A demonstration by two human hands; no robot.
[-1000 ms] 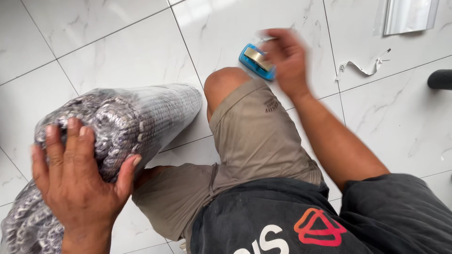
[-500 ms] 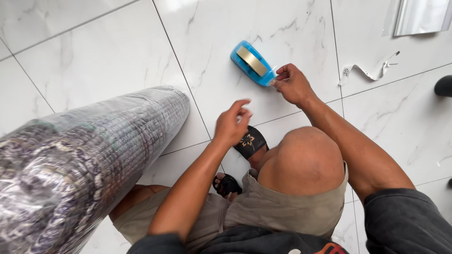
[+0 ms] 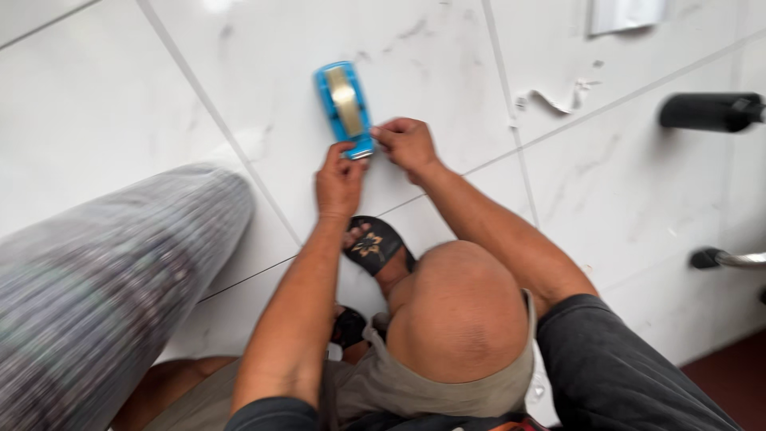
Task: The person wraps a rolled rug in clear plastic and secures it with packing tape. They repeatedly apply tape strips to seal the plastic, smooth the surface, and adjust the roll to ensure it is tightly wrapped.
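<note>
A person crouches on a white marble-patterned tile floor [image 3: 144,96], seen from above, with both hands reaching forward to a blue tape dispenser [image 3: 345,108]. The dispenser lies flat on the floor just ahead of the hands. It is a bright blue, elongated plastic body with rounded ends, and a roll of tan, glossy packing tape shows along its middle as a pale brown band. Its near end points toward the person.

The left hand [image 3: 339,179] meets the near end of the dispenser, its grip pinched closed at the blue edge. The right hand [image 3: 407,144] sits just beside it, fingertips pinched together at the same end, touching or almost touching the left hand; whether it pinches the tape's loose end or the dispenser itself cannot be told.

Below the hands, a bare knee [image 3: 459,307] and a black sandal [image 3: 375,243] with a gold flower mark are visible. A large roll [image 3: 104,287] of grey patterned material wrapped in clear plastic lies at the left, well apart from the dispenser.
</note>
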